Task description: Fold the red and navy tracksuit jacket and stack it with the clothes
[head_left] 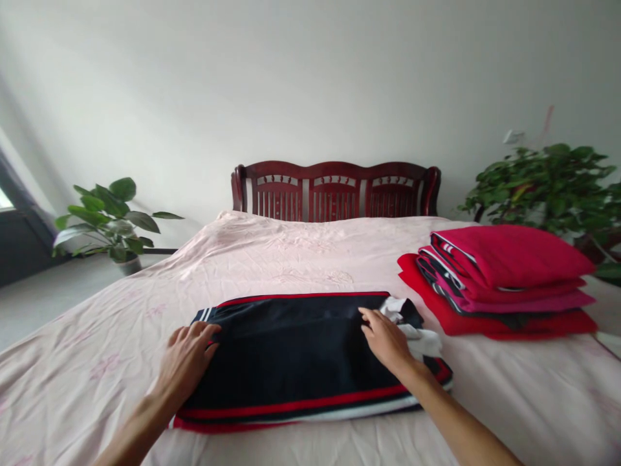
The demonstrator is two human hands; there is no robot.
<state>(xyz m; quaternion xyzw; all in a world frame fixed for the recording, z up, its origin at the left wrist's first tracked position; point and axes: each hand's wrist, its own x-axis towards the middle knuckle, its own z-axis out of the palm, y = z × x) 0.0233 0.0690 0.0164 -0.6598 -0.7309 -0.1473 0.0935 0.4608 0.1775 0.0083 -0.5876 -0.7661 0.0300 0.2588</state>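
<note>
Both hands, my left hand (187, 359) and right hand (388, 340), lay open and flat, gripping nothing, on the folded navy garment (295, 356) mid-bed on the pink sheet (291, 259), left of the red stack (499, 285); I judged smoothing underway, with another fold due.

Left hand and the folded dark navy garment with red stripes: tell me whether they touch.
Touching. The head view shows the left hand lying flat on the left end of the folded dark navy garment, its fingers overlapping the cloth.
</note>
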